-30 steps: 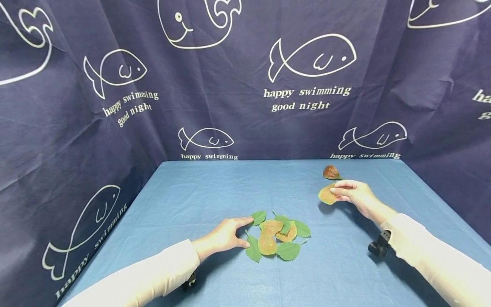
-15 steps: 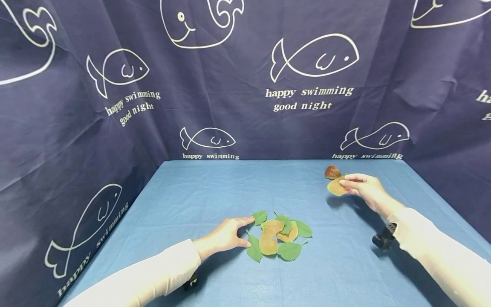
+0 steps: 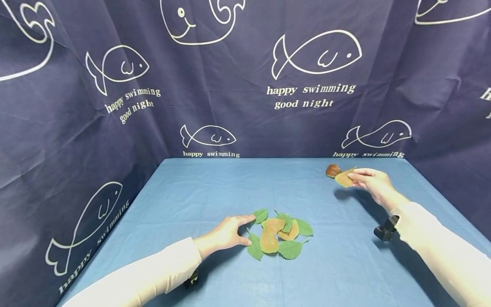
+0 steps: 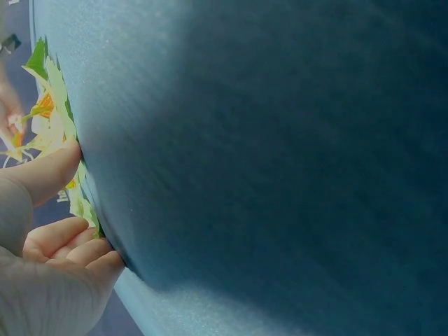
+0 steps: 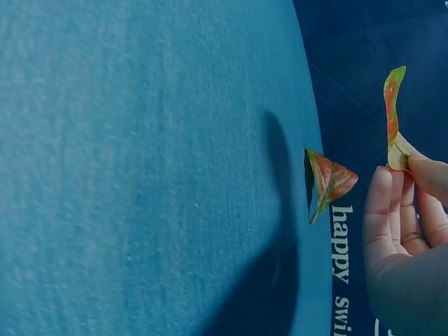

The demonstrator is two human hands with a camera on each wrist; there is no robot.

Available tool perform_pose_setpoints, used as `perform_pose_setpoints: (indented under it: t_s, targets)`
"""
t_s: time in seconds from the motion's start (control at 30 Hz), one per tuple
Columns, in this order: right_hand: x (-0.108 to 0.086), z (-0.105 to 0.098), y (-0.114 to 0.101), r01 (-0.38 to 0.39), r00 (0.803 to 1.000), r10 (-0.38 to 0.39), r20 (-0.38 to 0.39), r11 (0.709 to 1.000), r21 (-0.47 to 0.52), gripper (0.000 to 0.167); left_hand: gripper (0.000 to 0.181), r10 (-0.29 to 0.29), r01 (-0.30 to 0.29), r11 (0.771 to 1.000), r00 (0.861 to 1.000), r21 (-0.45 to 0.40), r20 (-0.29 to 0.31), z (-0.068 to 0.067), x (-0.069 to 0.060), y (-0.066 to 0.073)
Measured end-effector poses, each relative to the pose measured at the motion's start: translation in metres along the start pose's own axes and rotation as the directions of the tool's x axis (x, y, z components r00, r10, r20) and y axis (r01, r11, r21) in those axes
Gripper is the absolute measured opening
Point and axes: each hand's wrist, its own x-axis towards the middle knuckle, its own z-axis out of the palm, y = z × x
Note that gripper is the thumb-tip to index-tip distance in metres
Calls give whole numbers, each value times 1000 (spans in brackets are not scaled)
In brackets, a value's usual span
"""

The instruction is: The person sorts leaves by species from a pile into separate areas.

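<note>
In the head view the left hand (image 3: pixel 227 233) rests at the left side of a leaf group, its fingertips at an upper green leaf (image 3: pixel 261 215) and its thumb at a lower green leaf (image 3: pixel 255 247). Orange-brown leaves (image 3: pixel 270 243) lie in the middle of that group, with green ones around them. Farther back on the right, the right hand (image 3: pixel 375 184) pinches a yellow-orange leaf (image 3: pixel 345 178) between thumb and fingers, raised over its shadow. A reddish-brown leaf (image 3: pixel 332 170) lies just beyond it; the right wrist view shows this curled leaf (image 5: pixel 331 178) beside the held one (image 5: pixel 392 112).
A blue cloth (image 3: pixel 215 183) covers the table. Dark blue curtains (image 3: pixel 245 106) with white fish drawings stand behind it and at both sides. A black device (image 3: pixel 385 230) hangs under the right wrist, and another (image 3: pixel 192 278) is under the left.
The right hand has moved back and to the right with the pinched leaf, closer to the reddish-brown leaf. The left hand and the leaf group stay in place; the head view has shifted slightly.
</note>
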Motion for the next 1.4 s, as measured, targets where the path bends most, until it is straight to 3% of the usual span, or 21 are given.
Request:
perform_pose_setpoints:
  t_s: [0.3, 0.53, 0.83, 1.07, 1.4]
  targets:
    - [5, -5, 1, -14, 999, 14, -43, 1000, -8, 25, 71, 13, -13, 1000, 1000, 15, -10, -1, -1, 0]
    - [11, -14, 9, -73, 996, 70, -58, 996, -55, 28, 71, -6, 6, 1000, 1000, 5, 0, 0, 0, 0]
    - [22, -30, 16, -82, 994, 73, -83, 991, -105, 33, 71, -13, 13, 1000, 1000, 6, -2, 1, 0, 0]
    - [28, -41, 17, -107, 988, 77, -132, 965, -239, 38, 70, 10, -9, 1000, 1000, 14, -14, 2, 1, 0]
    - [30, -48, 14, -134, 988, 101, -119, 941, -310, 37, 71, 18, -18, 1000, 1000, 22, -21, 2, 1, -2]
